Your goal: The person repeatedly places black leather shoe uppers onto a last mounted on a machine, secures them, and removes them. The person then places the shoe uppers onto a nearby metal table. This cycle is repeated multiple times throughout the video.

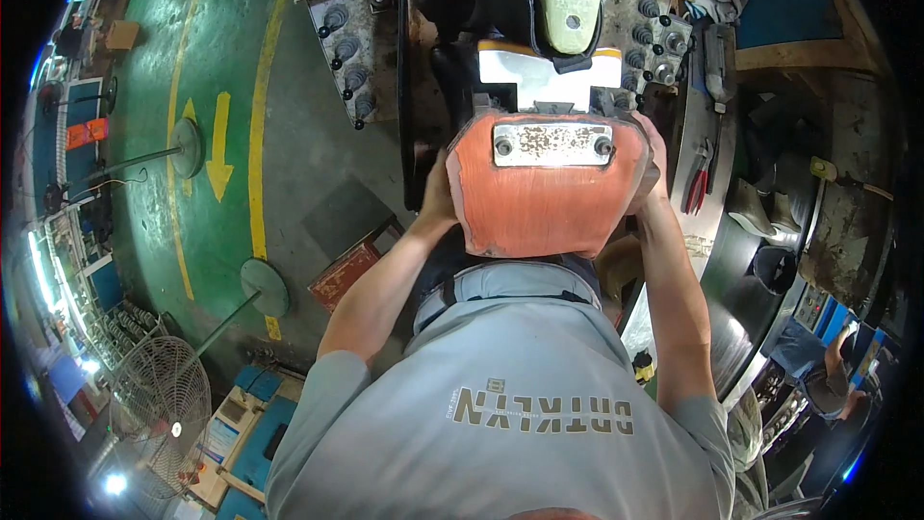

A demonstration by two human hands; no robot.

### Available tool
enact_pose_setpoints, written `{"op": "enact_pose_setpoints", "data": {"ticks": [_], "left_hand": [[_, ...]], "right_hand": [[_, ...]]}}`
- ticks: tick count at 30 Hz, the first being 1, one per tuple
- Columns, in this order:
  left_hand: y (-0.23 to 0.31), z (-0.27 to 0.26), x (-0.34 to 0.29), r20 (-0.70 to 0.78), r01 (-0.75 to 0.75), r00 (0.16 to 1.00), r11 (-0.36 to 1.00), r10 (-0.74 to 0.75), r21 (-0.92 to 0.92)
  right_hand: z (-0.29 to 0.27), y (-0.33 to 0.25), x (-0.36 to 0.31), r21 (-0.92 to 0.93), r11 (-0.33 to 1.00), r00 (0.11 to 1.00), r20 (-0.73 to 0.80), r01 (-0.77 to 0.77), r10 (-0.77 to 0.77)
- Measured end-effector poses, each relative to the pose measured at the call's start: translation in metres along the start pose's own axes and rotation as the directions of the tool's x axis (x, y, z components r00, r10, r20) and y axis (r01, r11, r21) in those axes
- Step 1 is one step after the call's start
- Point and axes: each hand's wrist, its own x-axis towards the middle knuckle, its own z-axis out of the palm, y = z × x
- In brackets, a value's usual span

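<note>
1. At the near edge of the machine (417, 67), just beyond the grey shirt (500, 347), held the orange block (549, 207) between both hands, with its broad face up and its outline tapering toward the body. Could not tell of any support beneath it.
2. Curled the left hand (439, 197) partway around the block's left side, in contact with it, with most of the fingers hidden behind that side.
3. Curled the right hand (655, 149) likewise around the block's right side, toward the far corner. Could not tell how firmly squeezed on either side.
4. Saw a worn metal plate (551, 156) with two bolts (502, 146) along the block's far edge, just short of a pale panel (500, 67) and a pale green bar (572, 0).
5. Judged the block heavy and stiff from its thick, solid look; probably not fragile, though perhaps slippery along the smooth sides.
6. Judged the widest part of both sides best for taking hold, with palms opposed and fingers hooked beneath; thought the bolted plate a poorer place.
7. Noted red-handled pliers (700, 178) on the ledge (724, 154) by the machine's right edge, apart from the right hand, and a knobbed control panel (361, 58) toward the left edge.
</note>
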Motion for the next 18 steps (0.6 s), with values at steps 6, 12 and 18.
{"op": "enact_pose_setpoints", "data": {"ticks": [6,12,18], "left_hand": [[0.051,-0.1,-0.06,0.044,0.15,0.989,0.94,-0.143,-0.307],[0.103,-0.161,-0.14,-0.078,0.089,0.987,0.893,-0.137,-0.441],[0.145,-0.127,-0.181,-0.086,-0.073,0.996,0.823,0.029,-0.563]], "right_hand": [[0.007,-0.043,-0.035,-0.118,0.992,0.995,-0.087,0.045,-0.056],[-0.019,-0.046,-0.044,0.12,0.982,0.989,0.003,0.146,-0.148],[0.004,-0.086,-0.124,0.065,0.91,0.891,0.186,0.409,-0.413]]}}
